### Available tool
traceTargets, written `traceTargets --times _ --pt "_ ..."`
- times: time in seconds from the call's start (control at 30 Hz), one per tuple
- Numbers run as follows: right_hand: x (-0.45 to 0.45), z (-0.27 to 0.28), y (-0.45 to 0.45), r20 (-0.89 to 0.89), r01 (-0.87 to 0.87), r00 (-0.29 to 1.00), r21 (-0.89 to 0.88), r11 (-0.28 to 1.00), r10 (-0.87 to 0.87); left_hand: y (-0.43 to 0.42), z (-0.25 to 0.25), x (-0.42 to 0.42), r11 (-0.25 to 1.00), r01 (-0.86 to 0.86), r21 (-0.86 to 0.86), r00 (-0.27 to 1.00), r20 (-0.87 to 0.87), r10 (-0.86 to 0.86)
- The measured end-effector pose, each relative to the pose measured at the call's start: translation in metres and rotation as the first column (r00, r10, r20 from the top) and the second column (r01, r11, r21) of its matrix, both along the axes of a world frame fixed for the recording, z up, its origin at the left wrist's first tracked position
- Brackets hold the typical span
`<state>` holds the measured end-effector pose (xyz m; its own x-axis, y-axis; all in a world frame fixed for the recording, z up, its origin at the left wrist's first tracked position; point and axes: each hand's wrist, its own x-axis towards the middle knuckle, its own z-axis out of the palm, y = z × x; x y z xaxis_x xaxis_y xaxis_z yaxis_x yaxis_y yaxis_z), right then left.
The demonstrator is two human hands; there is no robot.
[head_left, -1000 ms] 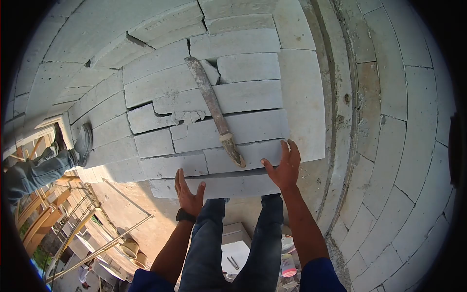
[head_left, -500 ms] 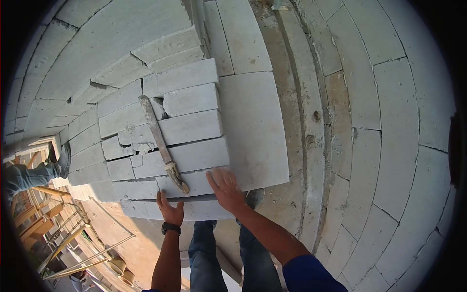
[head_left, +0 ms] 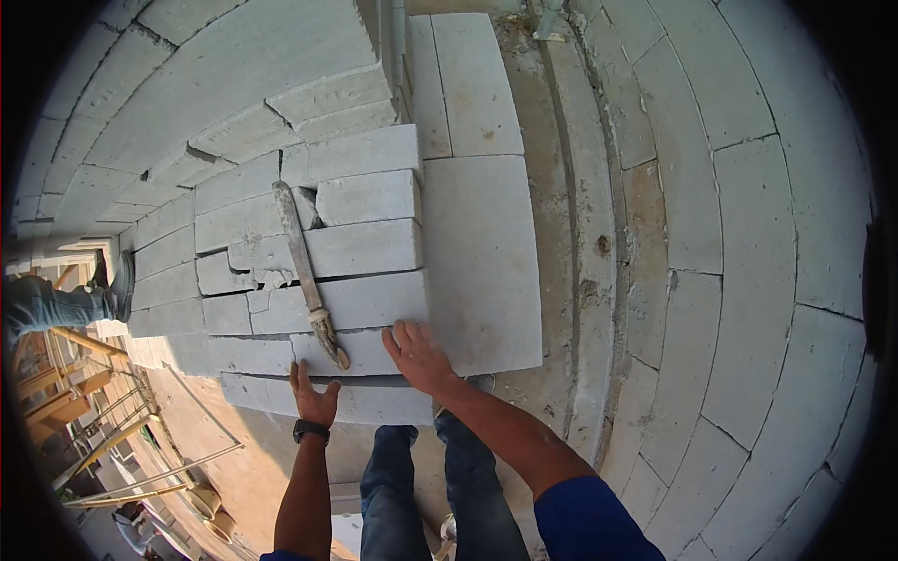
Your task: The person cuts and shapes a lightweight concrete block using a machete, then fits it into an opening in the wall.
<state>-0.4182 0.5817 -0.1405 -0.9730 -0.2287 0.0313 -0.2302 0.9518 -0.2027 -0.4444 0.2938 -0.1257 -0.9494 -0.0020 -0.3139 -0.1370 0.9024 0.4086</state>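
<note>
Now, blocks (head_left: 360,301): sitting stacked, ctr-L; front gap (head_left: 369,381) showing unclosed
L hand (head_left: 316,406), R hand (head_left: 421,359): resting apart on blocks, fingers spread
Blade (head_left: 301,257): lying across

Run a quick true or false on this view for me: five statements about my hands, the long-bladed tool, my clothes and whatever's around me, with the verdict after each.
1. A dark watch is worn just behind the left hand. True.
2. The long-bladed tool lies on top of the pale blocks. True.
3. The right hand is gripping the tool's handle. False: the right hand is open on the blocks, beside the handle.
4. The right sleeve is red. False: the right sleeve is blue.
5. Another person's shoe shows at the left of the view. True.
</note>
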Motion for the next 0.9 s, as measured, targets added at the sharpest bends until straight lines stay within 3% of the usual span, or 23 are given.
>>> traceTargets --times 0.27,0.53,0.6,0.67,0.77,0.9 --pt "0.032 -0.004 0.065 -0.007 -0.051 0.999 -0.026 0.998 0.051 0.041 0.018 0.021 0.989 0.055 0.135 0.992 0.108 -0.07" --pt "0.109 0.033 0.161 0.302 0.074 0.947 0.113 0.991 -0.105 0.135 0.026 0.062 0.905 0.243 0.35 0.94 0.146 -0.309" --pt "0.115 0.043 0.16 0.389 0.18 0.898 0.1 0.979 -0.205 0.152 0.031 0.058 0.925 0.265 0.274 0.927 0.19 -0.322" --pt "0.105 0.045 0.151 0.405 0.199 0.895 0.012 0.98 -0.187 0.161 0.032 0.052 0.93 0.279 0.24 0.923 0.2 -0.329" --pt "0.083 0.036 0.12 0.423 0.244 0.889 -0.109 0.964 -0.177 0.15 0.024 0.047 0.889 0.115 0.444 0.95 0.212 -0.229" --pt "0.069 0.021 0.093 0.42 0.244 0.884 -0.048 0.969 -0.202 0.133 0.032 0.056 0.907 0.054 0.417 0.948 0.265 -0.178"
